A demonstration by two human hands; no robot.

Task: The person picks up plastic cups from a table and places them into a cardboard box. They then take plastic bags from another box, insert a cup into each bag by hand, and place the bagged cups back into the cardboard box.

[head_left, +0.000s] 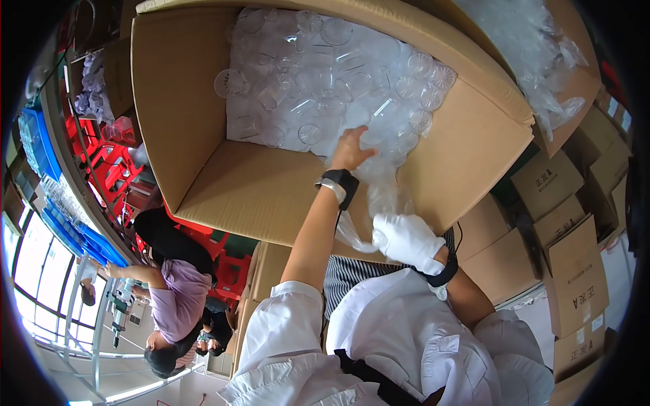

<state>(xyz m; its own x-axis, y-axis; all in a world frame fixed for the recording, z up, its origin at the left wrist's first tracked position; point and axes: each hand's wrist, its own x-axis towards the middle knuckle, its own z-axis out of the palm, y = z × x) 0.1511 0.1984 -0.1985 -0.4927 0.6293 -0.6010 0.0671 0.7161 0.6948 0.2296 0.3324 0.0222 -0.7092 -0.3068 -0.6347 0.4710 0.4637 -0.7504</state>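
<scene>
A large open cardboard box (223,186) stands in front of me, with many clear plastic cups (332,74) lying in it on white lining. My left hand (352,149) is bare and reaches over the box's near side, above the cups, fingers apart and nothing gripped. A dark band (347,186) wraps its wrist. At the near edge of the box, my right hand (408,240) wears a white glove and is closed on a crumpled clear plastic bag (389,196), which trails up into the box. Its fingertips are partly hidden by the plastic.
Another carton with clear plastic bags (521,61) is at the upper right. Stacked cardboard boxes (575,271) line the right side. On the left are blue trays (74,233) on a bench, red stools (233,267) and a person in a pink shirt (179,291).
</scene>
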